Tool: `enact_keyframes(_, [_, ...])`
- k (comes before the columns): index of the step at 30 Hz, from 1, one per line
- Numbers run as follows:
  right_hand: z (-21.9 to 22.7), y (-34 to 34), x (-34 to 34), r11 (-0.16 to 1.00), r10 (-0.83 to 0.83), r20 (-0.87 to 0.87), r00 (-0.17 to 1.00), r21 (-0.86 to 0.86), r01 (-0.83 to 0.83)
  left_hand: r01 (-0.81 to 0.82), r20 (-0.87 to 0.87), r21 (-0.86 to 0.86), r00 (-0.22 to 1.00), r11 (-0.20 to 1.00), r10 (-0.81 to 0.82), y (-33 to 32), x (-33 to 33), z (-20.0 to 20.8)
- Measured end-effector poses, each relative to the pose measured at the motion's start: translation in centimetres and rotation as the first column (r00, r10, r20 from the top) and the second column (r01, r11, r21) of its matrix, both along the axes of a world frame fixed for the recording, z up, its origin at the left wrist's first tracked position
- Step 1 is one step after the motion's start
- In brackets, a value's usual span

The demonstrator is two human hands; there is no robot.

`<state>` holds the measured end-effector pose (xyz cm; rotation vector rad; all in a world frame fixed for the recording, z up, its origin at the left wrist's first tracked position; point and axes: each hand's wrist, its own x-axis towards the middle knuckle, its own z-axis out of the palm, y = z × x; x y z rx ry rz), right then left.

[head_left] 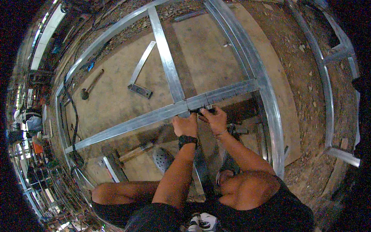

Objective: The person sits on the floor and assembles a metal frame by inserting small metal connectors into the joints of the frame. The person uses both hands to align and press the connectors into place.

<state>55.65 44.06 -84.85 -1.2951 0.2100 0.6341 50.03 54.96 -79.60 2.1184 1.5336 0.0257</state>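
A metal crossbar (154, 115) of square tube runs across a frame lying low in front of me. My left hand (185, 125), with a dark band at its wrist, is closed against the near side of this bar; its grip is hidden. Just right of it, my right hand (215, 120) pinches a small dark object (208, 108) at the bar's edge, too small to name. Dark marks show on the bar there. A second tube (165, 54) meets the crossbar from the far side, and another (202, 174) runs toward me below my hands.
On the brown board (112, 100) lie a try square (140, 90) and a hammer (92, 83). A wooden-handled tool (135, 152) lies near my clog (162, 158). A black cable (73, 116) crosses the frame's left side. More metal framing (328, 104) stands at the right on dirt.
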Motion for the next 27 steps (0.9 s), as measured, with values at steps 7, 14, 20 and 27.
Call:
enact_keyframes(7, [-1.7,-0.3,1.0,0.995,-0.078,0.048,0.996,0.067,0.075,0.086,0.209,0.018,0.974,0.996,-0.088,0.8,-1.0,-1.7])
enact_keyframes(14, [5.7,-3.4,1.6,0.951,-0.088,-0.285,0.954,0.26,0.166,0.295,0.264,0.49,0.846,0.82,-0.462,-3.0,-4.3,3.6])
enact_keyframes(20, [8.5,-5.2,1.7,0.967,0.067,-0.264,0.962,0.256,0.003,0.61,0.495,0.241,0.592,0.755,-0.636,-1.7,-3.5,4.0])
enact_keyframes(27, [14.0,-8.6,4.7,0.998,0.057,0.176,0.983,-0.018,-0.055,0.53,0.74,-0.448,0.671,0.72,-0.033,-3.8,-1.0,10.3])
